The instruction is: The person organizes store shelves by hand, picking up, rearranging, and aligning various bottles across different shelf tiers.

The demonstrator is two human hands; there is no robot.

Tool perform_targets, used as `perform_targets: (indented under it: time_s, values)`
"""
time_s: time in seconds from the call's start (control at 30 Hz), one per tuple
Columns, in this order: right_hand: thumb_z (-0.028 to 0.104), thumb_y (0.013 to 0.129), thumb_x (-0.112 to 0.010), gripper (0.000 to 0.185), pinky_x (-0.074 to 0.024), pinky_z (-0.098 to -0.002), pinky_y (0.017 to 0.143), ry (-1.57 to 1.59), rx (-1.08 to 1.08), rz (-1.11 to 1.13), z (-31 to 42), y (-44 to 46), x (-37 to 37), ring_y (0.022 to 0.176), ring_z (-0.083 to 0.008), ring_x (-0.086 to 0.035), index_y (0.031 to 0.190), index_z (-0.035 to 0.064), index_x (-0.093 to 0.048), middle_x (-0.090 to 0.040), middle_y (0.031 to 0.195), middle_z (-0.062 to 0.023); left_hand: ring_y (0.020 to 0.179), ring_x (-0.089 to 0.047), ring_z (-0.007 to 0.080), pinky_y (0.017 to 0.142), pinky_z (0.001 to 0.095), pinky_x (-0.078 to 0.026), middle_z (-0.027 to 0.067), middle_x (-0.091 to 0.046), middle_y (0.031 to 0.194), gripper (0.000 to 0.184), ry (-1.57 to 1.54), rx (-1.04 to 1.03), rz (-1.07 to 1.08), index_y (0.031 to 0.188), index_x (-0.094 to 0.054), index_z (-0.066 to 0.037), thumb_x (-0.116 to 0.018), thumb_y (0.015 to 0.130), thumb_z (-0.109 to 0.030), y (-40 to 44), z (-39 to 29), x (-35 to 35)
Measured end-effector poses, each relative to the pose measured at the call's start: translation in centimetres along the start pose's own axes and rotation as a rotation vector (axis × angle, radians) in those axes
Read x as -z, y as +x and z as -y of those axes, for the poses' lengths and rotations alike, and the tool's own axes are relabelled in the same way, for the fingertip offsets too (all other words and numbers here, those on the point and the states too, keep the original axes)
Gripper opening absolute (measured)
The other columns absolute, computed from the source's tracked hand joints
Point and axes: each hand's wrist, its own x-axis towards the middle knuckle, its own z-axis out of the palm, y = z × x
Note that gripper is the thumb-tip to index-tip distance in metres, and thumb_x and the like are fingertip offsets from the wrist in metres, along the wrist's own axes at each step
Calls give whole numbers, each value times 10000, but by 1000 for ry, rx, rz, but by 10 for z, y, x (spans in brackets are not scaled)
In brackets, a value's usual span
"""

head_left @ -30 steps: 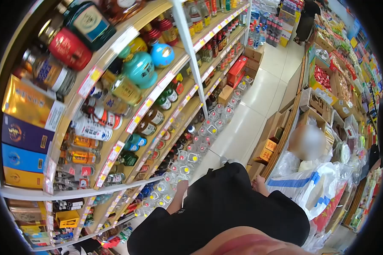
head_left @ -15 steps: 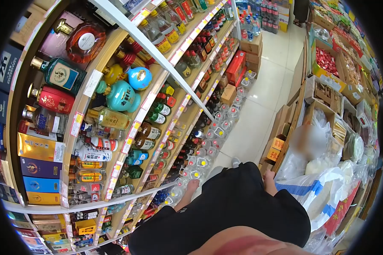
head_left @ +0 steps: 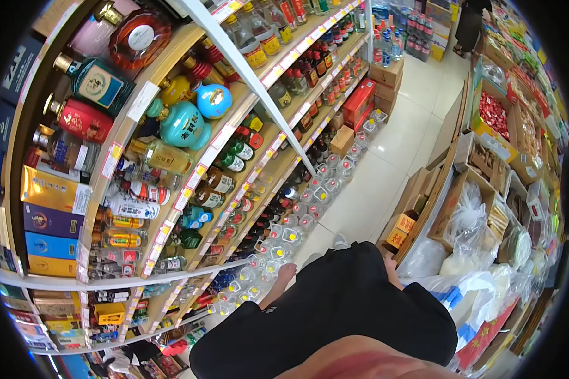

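Here's the left hand [head_left: 287, 270], hanging low on the left of the aisle, just beside the row of clear plastic jugs with red and yellow caps [head_left: 275, 252]. Nothing shows in its grasp, but how far the fingers are curled is too small to read, and whether skin meets plastic can't be told. Over on the right, the right hand [head_left: 391, 264] sits half behind the loose black garment [head_left: 335, 303]; its fingers are hidden, so nobody can call that grip wide, narrow or loaded.

And the danger? It's a tight lane! A step too far left could send a shoe into those jugs and tip or scatter them along the pale tiled floor [head_left: 360, 202]. Drift right, and the knuckles could knock the long brown wooden display edge [head_left: 428, 210], or an arm could snag the crumpled white-and-blue plastic sheet [head_left: 464, 297] and drag it down.

So, positions: the jugs stand left of the left hand, running from near to far along the shelf foot. The display edge lies just beyond the right hand, with the small orange-fronted cardboard box [head_left: 399, 232] near it, slightly farther up the aisle.
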Motion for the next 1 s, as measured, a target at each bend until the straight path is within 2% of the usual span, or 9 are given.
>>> perform_targets:
  time_s: [0.03,0.17,0.3,0.37,0.4,0.47,0.6,0.7,1.0]
  values:
    - [390,826,-699,662,-514,-453,912,11,19,31,-26,36,-15,1072,-407,-683,1102,-208,-645,-695,1124,-332,868,-732,239,728,384,-574,133,-758,942,281,-330,177,-37,969,-755,-79,-625,878,-310,0,1,-7]
    - [409,854,-663,625,-507,-457,947,-246,218,201,-50,65,-18,1108,-412,-678,1138,-147,-659,-697,1148,-316,796,-742,209,780,361,-576,125,-767,913,368,-54,-24,-156,1039,-784,-70,-636,889,-372,3,4,-23]
    - [437,917,-596,541,-507,-458,994,-874,613,388,19,-1,28,1147,-398,-674,1264,33,-686,-704,1230,-238,754,-739,228,713,351,-582,141,-765,925,320,-21,82,95,1016,-781,-58,-650,897,-324,-15,-15,-10]
    - [423,926,-589,507,-513,-461,983,-936,607,389,39,-20,37,1155,-393,-668,1264,55,-677,-704,1234,-215,696,-719,204,635,357,-568,110,-742,817,283,157,-21,174,911,-764,-47,-631,920,-297,-19,-21,-2]
    - [417,931,-585,491,-516,-462,977,-954,590,385,46,-27,40,1159,-390,-665,1264,66,-673,-704,1236,-203,646,-699,190,594,361,-553,84,-709,734,305,-67,174,126,821,-729,-43,-603,942,-293,-24,-31,-2]
    - [403,941,-578,459,-523,-464,966,-977,561,384,65,-49,45,1168,-384,-659,1263,88,-665,-704,1241,-180,644,-703,196,600,355,-552,91,-726,755,314,170,-65,182,854,-737,-23,-598,939,-291,10,7,-17]
    - [376,961,-564,397,-536,-468,944,-954,498,349,89,-80,55,1185,-373,-646,1263,131,-648,-703,1249,-133,707,-728,204,677,357,-573,101,-752,809,345,-96,133,27,939,-765,-18,-606,918,-324,19,-13,-12]
    - [437,957,-533,452,-501,-473,1022,-690,371,249,-1,45,7,1255,-315,-627,1242,136,-714,-684,1289,-186,744,-738,207,728,360,-580,106,-757,824,348,-231,205,-22,973,-772,-35,-613,898,-335,30,-25,-14]
    - [436,958,-530,451,-501,-473,1020,-299,150,247,10,13,37,1252,-318,-629,1236,134,-718,-688,1279,-190,685,-723,214,697,372,-571,113,-738,770,316,-222,171,-22,847,-766,-40,-601,873,-307,29,-34,-20]
